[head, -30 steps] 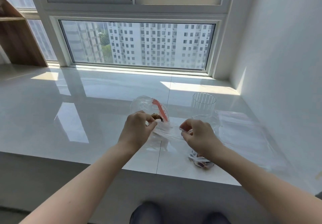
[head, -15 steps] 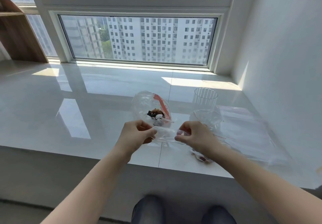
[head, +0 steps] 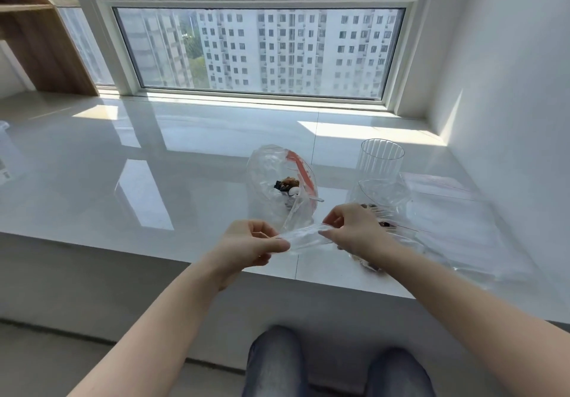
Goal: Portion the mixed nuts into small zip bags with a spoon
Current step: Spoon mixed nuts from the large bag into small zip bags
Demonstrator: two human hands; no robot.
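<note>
Both hands have been drawn nearer the body since the earlier frames, and the small zip bag (head: 305,237) is now held above the front edge of the tabletop (head: 123,187) rather than close to the nuts. One end of this clear bag is pinched by the left hand (head: 249,247) between thumb and curled fingers, and the other end is pinched by the right hand (head: 354,231), so that the bag is stretched flat and level between them. No nuts can be made out inside it.

Just behind the hands, a large clear bag (head: 277,180) with a red zip strip is seen lying open on the tabletop, with a small heap of mixed nuts (head: 288,185) inside. A pale spoon (head: 300,200) rests in that bag, its handle pointing right. Beneath the right hand, another clear bag with nuts (head: 370,265) lies on the tabletop, partly hidden by the wrist. Further back to the right, a ribbed clear cup (head: 382,157) stands upright, and flat empty zip bags (head: 456,211) are spread beside it toward the wall.
</note>
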